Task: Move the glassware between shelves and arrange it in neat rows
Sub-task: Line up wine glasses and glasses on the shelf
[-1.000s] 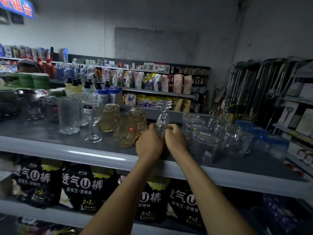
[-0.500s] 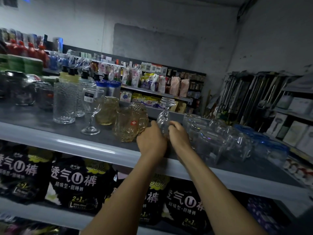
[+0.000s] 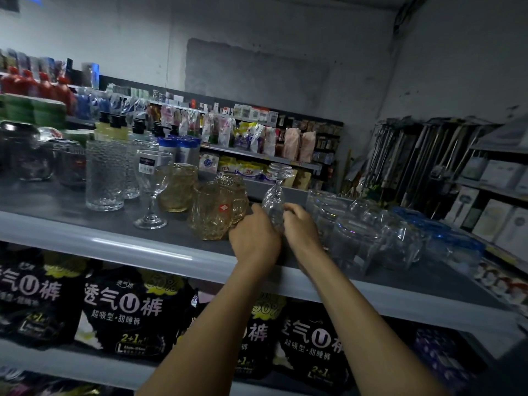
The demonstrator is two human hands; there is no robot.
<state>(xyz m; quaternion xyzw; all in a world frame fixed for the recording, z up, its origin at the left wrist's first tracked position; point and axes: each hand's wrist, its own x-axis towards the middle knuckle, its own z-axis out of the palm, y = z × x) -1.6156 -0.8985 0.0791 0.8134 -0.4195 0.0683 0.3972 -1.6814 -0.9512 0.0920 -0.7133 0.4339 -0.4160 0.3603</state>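
Grey shelf in a dim shop carries the glassware. Your left grip and right grip both curl round an upturned stemmed glass, foot uppermost. Left of the grips stand amber mugs, an upright wine glass and tumblers, loosely grouped; right of them are clear jars. By my judgement the rows are barely begun.

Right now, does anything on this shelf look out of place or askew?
Yes. The wine glass held between the left hand and the right hand is upside down, foot up, beside the yellow mugs. The labelled wine glass further left stands upright on its foot. Nothing looks spilled or broken.
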